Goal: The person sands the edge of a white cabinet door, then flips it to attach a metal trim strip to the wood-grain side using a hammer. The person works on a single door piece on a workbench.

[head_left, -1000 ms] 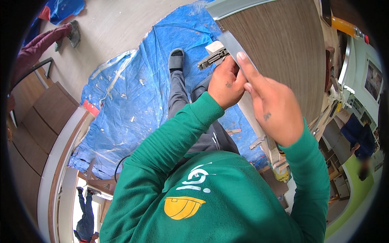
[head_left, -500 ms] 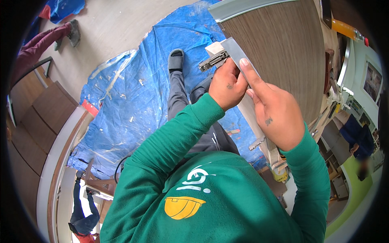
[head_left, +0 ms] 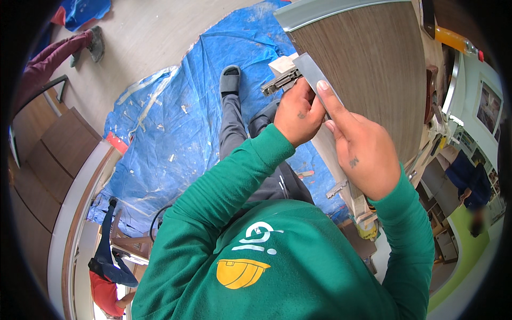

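My right hand [head_left: 368, 152] is closed round the lower end of a flat grey metal blade [head_left: 312, 72], its index finger stretched along the face. The blade lies slanted over the near left edge of a wood-grain panel [head_left: 362, 58]. Beside it my left hand [head_left: 300, 113] is curled at that same edge, its fingertips hidden; what it grips cannot be made out. Just past the left knuckles a metal cabinet hinge [head_left: 281, 82] sticks out from the edge, touching or close to a pale wooden block [head_left: 282, 65]. A second hinge [head_left: 337, 189] sits farther down the edge, nearer my body.
A crumpled blue tarp [head_left: 160, 144] covers the floor under my feet. Silver trim [head_left: 341, 12] caps the panel's far end. An orange bottle [head_left: 453, 40] lies at the far right. Other people stand at upper left, lower left [head_left: 106, 290] and right. Brown panels [head_left: 48, 170] line the left.
The blade has shifted very slightly toward me, with both hands nearly still. At lower left, a person in a red top has come farther into view.
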Tool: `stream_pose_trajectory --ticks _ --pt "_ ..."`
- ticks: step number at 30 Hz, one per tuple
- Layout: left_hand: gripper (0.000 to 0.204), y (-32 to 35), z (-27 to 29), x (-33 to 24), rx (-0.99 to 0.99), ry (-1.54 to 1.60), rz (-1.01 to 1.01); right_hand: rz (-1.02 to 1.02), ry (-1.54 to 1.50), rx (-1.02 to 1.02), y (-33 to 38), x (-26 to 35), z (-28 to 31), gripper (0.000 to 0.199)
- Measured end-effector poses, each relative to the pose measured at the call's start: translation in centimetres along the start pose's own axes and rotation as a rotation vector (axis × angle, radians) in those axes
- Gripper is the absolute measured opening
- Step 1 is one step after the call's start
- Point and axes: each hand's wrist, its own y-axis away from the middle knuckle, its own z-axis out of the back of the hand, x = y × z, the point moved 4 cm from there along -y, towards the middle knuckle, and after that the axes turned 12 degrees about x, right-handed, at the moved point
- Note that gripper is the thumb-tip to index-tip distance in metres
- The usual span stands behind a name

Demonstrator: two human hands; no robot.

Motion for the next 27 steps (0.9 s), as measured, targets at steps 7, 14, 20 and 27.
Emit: stream_pose_trajectory --ticks 7,14,20,27 --pt "0.019 -0.3 0.0 0.1 -0.016 -0.053 -0.013 0.027 -0.015 -0.023 -0.1 -0.3 -0.2 0.067" --pt "0.018 -0.2 0.0 0.0 -0.032 -0.041 -0.014 -0.029 -0.039 0.030 -0.6 0.3 0.3 0.066" --pt "0.017 -0.3 0.2 -0.4 -0.001 -0.131 -0.034 0.070 -0.041 -0.088 -1.0 -0.1 -0.3 0.065" --pt "0.015 -0.2 0.3 0.2 -0.018 -0.103 -0.014 0.079 -0.048 -0.081 -1.2 -0.1 0.0 0.064"
